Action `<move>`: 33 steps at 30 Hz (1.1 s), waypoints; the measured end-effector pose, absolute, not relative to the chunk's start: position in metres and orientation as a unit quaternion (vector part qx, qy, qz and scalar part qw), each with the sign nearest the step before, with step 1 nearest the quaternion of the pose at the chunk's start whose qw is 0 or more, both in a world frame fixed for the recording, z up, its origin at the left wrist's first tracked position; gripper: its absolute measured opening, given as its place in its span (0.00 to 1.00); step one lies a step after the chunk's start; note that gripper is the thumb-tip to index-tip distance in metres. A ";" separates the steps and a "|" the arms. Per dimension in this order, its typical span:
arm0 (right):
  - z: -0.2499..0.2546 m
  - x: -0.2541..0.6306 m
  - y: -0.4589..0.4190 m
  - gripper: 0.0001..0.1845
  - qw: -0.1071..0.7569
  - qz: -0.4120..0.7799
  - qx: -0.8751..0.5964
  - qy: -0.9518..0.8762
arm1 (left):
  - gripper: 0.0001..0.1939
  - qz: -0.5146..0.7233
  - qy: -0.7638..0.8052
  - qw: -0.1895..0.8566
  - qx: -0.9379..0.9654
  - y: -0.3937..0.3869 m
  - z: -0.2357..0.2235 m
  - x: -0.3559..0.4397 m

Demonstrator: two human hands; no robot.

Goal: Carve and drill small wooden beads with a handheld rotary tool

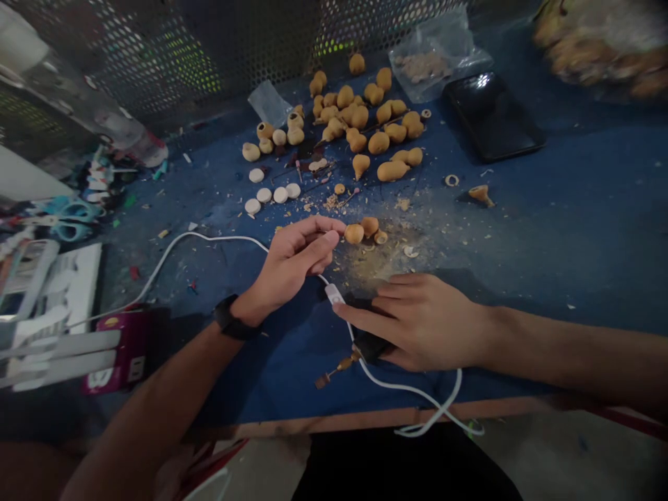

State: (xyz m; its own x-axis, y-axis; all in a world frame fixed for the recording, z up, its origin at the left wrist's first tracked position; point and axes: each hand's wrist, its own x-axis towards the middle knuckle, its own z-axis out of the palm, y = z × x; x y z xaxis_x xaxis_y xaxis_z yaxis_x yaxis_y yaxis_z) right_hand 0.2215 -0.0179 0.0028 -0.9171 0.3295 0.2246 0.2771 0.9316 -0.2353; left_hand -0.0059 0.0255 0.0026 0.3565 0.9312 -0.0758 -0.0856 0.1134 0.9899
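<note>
My left hand (295, 261) is curled, thumb and fingertips pinched beside a small tan gourd (353, 233) that lies on the blue mat (574, 236); whether it grips the gourd is unclear. A second small gourd (370, 225) and a cut piece lie just past it. My right hand (417, 321) rests over a black rotary tool (371, 343) with a brass tip (334, 370), fingers wrapped on it. Its index finger points at the switch (335, 293) on a white cable (198, 240). A black watch sits on my left wrist.
A heap of gourds (365, 122) and several white discs (271, 196) lie farther back. A black phone (493, 115) and plastic bags are at the back right. Scissors (67, 217), a white power strip and clutter fill the left. Sawdust covers the mat's middle. The wooden table edge (365, 419) runs near me.
</note>
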 end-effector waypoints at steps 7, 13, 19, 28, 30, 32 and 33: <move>0.003 0.220 -0.018 0.35 0.099 0.119 -0.181 -0.971 | 0.15 0.410 0.395 0.630 0.529 0.026 0.000 -0.007; 0.006 0.218 -0.018 0.35 0.080 0.128 -0.184 -0.971 | 0.17 0.415 0.401 0.632 0.518 0.026 0.001 -0.007; 0.001 0.227 -0.018 0.29 0.172 0.098 -0.156 -0.968 | 0.21 0.469 0.403 0.613 0.492 0.027 0.005 -0.005; 0.007 0.265 0.029 0.25 0.253 0.014 -0.453 -0.855 | 0.19 0.585 0.449 0.485 0.470 0.035 0.001 -0.010; 0.004 0.270 0.040 0.26 0.214 0.000 -0.480 -0.850 | 0.19 0.581 0.467 0.462 0.480 0.036 -0.001 -0.011; 0.000 0.271 0.046 0.24 0.169 -0.005 -0.484 -0.859 | 0.19 0.571 0.480 0.445 0.495 0.036 -0.004 -0.011; -0.002 0.271 0.047 0.24 0.156 -0.015 -0.487 -0.859 | 0.19 0.569 0.483 0.441 0.498 0.036 -0.004 -0.011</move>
